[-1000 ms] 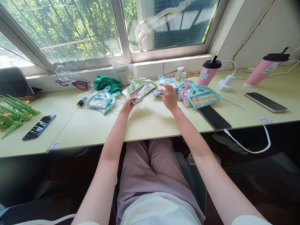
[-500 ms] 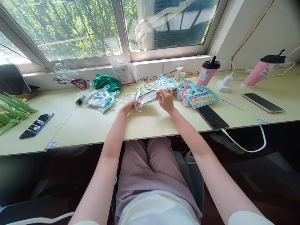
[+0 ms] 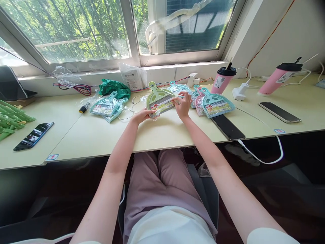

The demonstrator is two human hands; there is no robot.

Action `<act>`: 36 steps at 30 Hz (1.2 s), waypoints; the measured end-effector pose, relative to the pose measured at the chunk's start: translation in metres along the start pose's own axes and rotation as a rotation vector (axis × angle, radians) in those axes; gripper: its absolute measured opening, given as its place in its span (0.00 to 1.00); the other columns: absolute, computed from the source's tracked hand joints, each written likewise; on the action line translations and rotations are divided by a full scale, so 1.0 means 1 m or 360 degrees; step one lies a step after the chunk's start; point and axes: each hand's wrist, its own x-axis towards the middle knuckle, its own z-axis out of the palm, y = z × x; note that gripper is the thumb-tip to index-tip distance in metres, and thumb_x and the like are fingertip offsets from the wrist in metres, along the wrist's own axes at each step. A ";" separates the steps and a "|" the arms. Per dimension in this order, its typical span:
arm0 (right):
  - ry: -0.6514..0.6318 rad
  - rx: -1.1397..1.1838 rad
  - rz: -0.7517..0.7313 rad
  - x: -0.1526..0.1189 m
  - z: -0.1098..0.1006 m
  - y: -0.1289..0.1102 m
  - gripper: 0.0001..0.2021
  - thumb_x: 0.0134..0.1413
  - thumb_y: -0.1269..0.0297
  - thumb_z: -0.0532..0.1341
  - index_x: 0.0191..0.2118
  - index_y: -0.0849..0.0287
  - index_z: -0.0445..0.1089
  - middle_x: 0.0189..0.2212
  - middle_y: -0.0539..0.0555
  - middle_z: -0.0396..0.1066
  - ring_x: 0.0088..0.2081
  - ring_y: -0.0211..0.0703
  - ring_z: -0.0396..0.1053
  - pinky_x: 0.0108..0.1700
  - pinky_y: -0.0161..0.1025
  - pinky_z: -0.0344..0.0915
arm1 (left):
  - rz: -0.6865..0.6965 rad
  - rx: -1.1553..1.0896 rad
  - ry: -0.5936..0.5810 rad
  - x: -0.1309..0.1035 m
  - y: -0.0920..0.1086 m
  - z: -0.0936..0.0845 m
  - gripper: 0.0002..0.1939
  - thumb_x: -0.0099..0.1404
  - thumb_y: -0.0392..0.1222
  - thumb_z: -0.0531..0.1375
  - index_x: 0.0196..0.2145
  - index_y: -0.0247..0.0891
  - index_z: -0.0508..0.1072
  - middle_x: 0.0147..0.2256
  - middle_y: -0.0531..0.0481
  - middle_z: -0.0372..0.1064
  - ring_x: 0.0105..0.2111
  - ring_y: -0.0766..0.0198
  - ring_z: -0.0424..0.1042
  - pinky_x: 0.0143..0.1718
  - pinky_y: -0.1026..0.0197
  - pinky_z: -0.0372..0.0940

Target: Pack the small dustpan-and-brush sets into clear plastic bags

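Over the middle of the table, a green mini dustpan-and-brush set (image 3: 160,98) with a printed label and clear wrapping is held tilted, its handle pointing away from me. My left hand (image 3: 143,116) grips its lower left corner, the thumb on the front. At its right edge, my right hand (image 3: 183,104) has thumb and forefinger pinched together on the corner or its wrapping; which one, I cannot tell. Just behind that hand lies a blue dustpan set (image 3: 179,88), partly covered. To the right, a teal dustpan set (image 3: 217,104) overlaps a pink one (image 3: 199,105).
Wrapped teal dustpan sets (image 3: 105,106) lie at left, near a green crumpled bag (image 3: 114,88). A phone (image 3: 228,127) with a charging cable sits under the right-hand pile. Pink cups (image 3: 222,80) stand by the wall. Another phone (image 3: 34,136) lies near the left front edge.
The green dustpan set has been raised and tipped up, showing more of its face and handle. My right hand has shifted slightly right, its fingers now at the set's right corner.
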 end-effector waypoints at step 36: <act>-0.0401 0.1801 0.0953 0.013 0.024 0.013 0.09 0.53 0.64 0.73 0.35 0.58 0.73 0.34 0.51 0.78 0.42 0.46 0.78 0.49 0.51 0.82 | 0.0607 0.0365 0.0685 0.021 -0.004 -0.006 0.28 0.55 0.57 0.75 0.45 0.33 0.80 0.31 0.48 0.78 0.32 0.59 0.78 0.31 0.61 0.74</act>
